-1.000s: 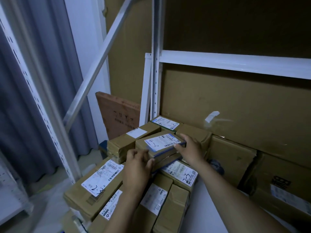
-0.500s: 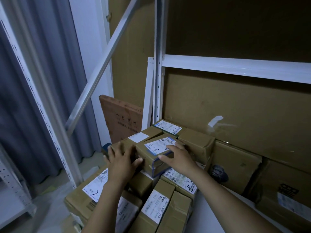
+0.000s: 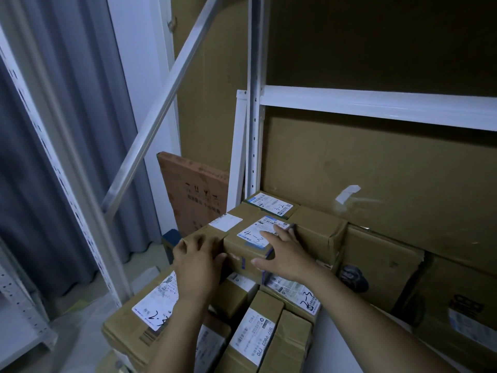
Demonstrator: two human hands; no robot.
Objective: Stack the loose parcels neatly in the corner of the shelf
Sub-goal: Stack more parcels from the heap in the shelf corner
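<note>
Both hands have slid up since a moment ago, and the small parcel (image 3: 248,238) marked "4-3" now sits further back on the pile, near the shelf corner. It lies flat on top of other parcels, just beside the long parcel (image 3: 215,228) on its left.

The right hand (image 3: 285,254) lies on top of the small parcel. Its fingers are straight and spread out, and its thumb runs along the front side. The left hand (image 3: 197,265) is on the near end of the long parcel. Its fingers bend over that edge, and its thumb touches the small parcel.

Behind them lies a parcel marked "3-2" (image 3: 271,205), right by the white post (image 3: 254,117) in the corner. A white bar (image 3: 376,106) runs across from the post. A slanted metal bar (image 3: 161,103) leans up on the left. Brown cardboard (image 3: 376,170) covers the back of the shelf, with a bit of tape (image 3: 348,193) stuck on it. More boxes stand to the right.

Low down, a big parcel (image 3: 126,327) hangs near the edge of the white shelf board (image 3: 336,332). A reddish board (image 3: 196,189) leans by the wall. Grey curtains (image 3: 67,130) hang on the left.
</note>
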